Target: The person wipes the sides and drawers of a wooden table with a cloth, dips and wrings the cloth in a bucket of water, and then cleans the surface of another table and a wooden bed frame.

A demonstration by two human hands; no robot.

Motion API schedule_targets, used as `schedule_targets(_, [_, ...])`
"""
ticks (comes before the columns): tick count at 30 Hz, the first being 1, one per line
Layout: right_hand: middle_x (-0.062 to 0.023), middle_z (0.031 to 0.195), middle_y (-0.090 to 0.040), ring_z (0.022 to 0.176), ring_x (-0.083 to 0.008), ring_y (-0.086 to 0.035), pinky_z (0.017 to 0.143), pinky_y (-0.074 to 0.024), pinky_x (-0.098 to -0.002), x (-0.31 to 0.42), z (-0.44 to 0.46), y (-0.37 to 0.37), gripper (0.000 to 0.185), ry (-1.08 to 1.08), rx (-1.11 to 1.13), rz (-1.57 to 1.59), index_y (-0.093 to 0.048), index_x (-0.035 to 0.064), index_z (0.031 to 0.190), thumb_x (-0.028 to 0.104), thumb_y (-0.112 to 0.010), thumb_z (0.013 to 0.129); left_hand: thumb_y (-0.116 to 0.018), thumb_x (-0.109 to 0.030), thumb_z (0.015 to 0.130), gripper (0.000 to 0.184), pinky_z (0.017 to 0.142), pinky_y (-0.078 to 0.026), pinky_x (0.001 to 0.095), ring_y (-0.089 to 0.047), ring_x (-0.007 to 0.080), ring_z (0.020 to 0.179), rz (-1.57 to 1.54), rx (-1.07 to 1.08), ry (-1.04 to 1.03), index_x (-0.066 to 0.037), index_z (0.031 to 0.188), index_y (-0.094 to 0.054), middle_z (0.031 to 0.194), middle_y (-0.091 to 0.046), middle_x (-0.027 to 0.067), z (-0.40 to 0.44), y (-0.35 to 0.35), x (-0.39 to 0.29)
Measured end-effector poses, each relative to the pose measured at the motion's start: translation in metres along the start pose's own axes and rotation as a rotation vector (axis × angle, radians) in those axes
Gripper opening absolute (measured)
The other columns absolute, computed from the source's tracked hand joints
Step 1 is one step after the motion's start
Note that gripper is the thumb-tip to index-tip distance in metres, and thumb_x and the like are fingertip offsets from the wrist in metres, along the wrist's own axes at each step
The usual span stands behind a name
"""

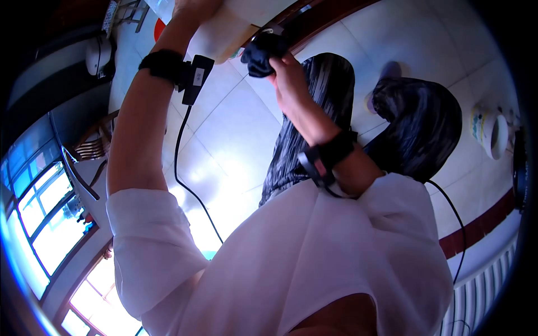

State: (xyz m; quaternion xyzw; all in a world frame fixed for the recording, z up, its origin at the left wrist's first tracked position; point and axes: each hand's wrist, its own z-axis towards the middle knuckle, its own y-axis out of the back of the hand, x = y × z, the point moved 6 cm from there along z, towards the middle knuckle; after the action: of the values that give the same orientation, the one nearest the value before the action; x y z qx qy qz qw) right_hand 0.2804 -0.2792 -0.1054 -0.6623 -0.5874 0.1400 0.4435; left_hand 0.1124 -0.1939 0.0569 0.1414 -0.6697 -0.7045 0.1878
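As the wearer bends over the pale tiled floor (216, 131), both bare arms reach away from the white shirt (336, 246). Item, right hand (287, 75): closed around a bunched black cloth (261, 55), thumb and fingers gripping its near side. Item, black cloth: crumpled into a small wad, raised before the patterned trousers (322, 92), beside a dark red wooden edge (320, 23); a bit of shiny metal shows just behind it. Item, left hand (196, 5): cut by the upper border of the view, above a pale, blurred container (221, 35); whether its fingers are spread, closed or holding anything, I cannot tell

Item, one pair of black wrist straps, worn: the left strap (162, 63) bears a black box with a small white label, the right strap (336, 148) a dark device; a black cable trails from the left one. Item, trousers: black and grey, streaked, both knees bent, a pale shoe (390, 71) beyond them

Item, room: to the wearer's left, a wooden chair (89, 147) with a slatted seat or back, bright framed windows (53, 218), and, farther up, a rounded white object (98, 56) against dark furniture; near the left arm, a small red thing, partly hidden. To the right, a white bucket (485, 127) with coloured marks, a dark red band (482, 227) along the wall's foot, and a ribbed white radiator (485, 291)
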Motion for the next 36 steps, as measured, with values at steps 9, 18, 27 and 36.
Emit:
schedule_targets(9, [-0.0109,0.099,-0.058,0.089,-0.0149,-0.057,0.079,-0.0459,-0.0277,-0.029,-0.032,-0.056,0.041,0.098,0.152,-0.209,-0.047,-0.0006,0.111,0.022,-0.066,0.082,-0.037,-0.054,0.088,0.070,0.110,-0.012,0.0474,-0.016,0.0335,0.137,-0.003,0.013,0.029,-0.012,0.143,-0.025,0.148,-0.020,0.0165,0.004,-0.003,-0.004])
schedule_targets(18, [-0.0033,0.094,-0.056,0.085,-0.0096,-0.051,0.079,-0.0423,-0.0247,-0.018,-0.014,-0.044,0.032,0.255,0.105,-0.042,-0.049,0.0024,0.105,0.023,-0.063,0.086,-0.037,-0.055,0.088,0.070,0.110,-0.011,0.0492,-0.014,0.0335,0.138,-0.029,0.015,0.037,-0.012,0.143,-0.024,0.148,-0.019,0.0165,0.002,-0.001,-0.010])
schedule_targets(27, [-0.0023,0.105,-0.057,0.096,-0.0114,-0.055,0.086,-0.0426,-0.0264,-0.033,-0.012,-0.054,0.038,0.117,0.250,0.344,-0.046,0.0080,0.119,0.021,-0.062,0.087,-0.035,-0.057,0.088,0.072,0.110,-0.010,0.0492,-0.013,0.0333,0.138,-0.060,0.014,0.034,-0.012,0.143,-0.025,0.149,-0.019,0.0162,-0.001,0.000,-0.009])
schedule_targets(36, [-0.0064,0.105,-0.055,0.097,-0.0122,-0.052,0.086,-0.0423,-0.0256,-0.019,-0.004,-0.045,0.051,0.247,0.260,0.012,-0.045,0.0000,0.117,0.027,-0.070,0.081,-0.033,-0.059,0.088,0.073,0.110,-0.009,0.0482,-0.012,0.0318,0.139,-0.052,0.021,0.033,-0.013,0.143,-0.024,0.149,-0.017,0.0148,-0.001,0.001,-0.009])
